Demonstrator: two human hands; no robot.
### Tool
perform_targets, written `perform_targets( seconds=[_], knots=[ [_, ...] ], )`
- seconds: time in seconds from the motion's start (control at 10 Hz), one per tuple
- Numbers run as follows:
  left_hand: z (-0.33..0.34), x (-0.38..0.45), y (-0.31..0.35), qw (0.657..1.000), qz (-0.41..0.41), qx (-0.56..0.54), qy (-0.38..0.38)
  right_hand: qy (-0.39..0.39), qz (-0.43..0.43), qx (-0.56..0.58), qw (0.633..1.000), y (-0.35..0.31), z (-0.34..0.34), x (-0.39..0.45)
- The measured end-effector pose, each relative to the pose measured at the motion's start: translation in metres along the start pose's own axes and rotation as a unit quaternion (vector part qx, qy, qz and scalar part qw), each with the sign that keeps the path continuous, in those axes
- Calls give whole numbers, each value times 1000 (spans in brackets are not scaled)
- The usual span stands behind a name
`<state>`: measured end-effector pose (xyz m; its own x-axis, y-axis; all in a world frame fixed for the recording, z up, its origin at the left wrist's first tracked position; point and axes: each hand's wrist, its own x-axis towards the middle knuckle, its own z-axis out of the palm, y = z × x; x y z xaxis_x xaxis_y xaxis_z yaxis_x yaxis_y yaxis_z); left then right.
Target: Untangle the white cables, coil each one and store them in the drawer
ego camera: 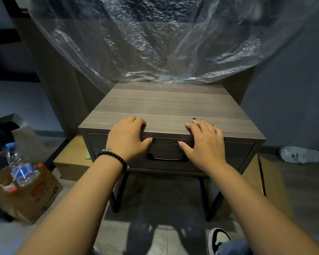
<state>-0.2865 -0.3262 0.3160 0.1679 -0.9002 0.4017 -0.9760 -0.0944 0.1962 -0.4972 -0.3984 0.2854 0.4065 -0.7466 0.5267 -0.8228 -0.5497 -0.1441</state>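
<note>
A grey-brown wooden nightstand [166, 103] stands in front of me with one drawer [234, 155] that is closed and has a black handle [167, 158]. My left hand [126, 138] rests on the front edge of the top, fingers over the top and thumb against the drawer front. My right hand [204, 142] lies on the same edge further right, fingers spread on the top, thumb on the drawer front. Neither hand holds anything. No white cables are in view.
Clear plastic sheeting [164, 43] hangs behind the nightstand. A cardboard box [35, 192] with a water bottle [19, 166] sits on the floor at left. Flat cartons [72, 162] lie beside the nightstand's black legs. A white shoe [300, 155] lies at right, my sneaker [218, 238] below.
</note>
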Motion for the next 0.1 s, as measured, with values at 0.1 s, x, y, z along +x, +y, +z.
perform_targets(
  seconds=[0.1],
  knots=[
    [-13,-2,3,994,-28,-97,-42,-68,-4,34,997,9,-15,8]
  ],
)
